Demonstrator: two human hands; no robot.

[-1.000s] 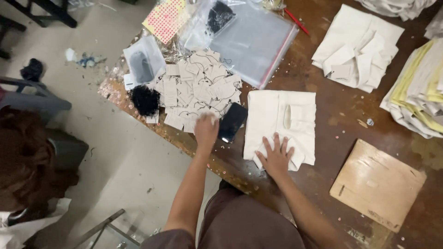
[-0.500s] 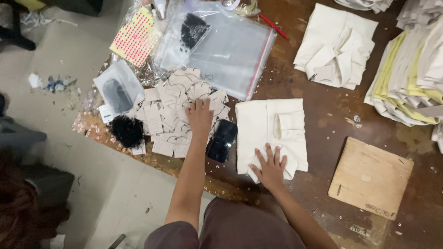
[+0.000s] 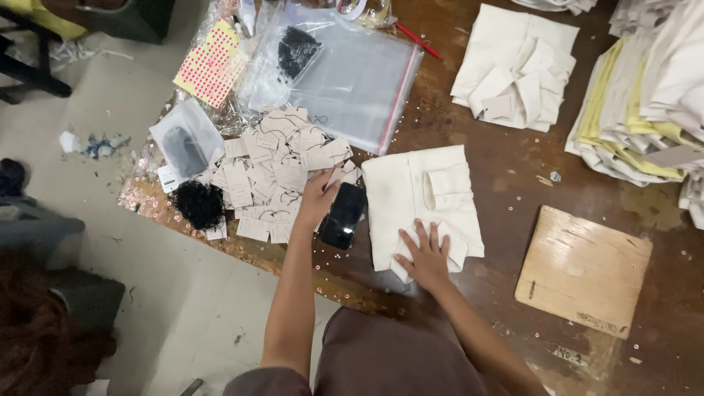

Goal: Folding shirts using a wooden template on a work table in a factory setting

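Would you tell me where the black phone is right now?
In the head view, the black phone lies on the table between the paper tags and the folded cream garment, beside the left hand.

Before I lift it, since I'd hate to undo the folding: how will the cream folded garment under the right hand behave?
Probably floppy: the folded cream garment is soft cloth, pressed flat by the right hand. Likely light. Its folded sleeve may fall open unless supported.

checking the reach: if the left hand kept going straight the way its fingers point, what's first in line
Likely the pile of paper tags: the left hand points up-left and its fingertips seem already at the pile's edge.
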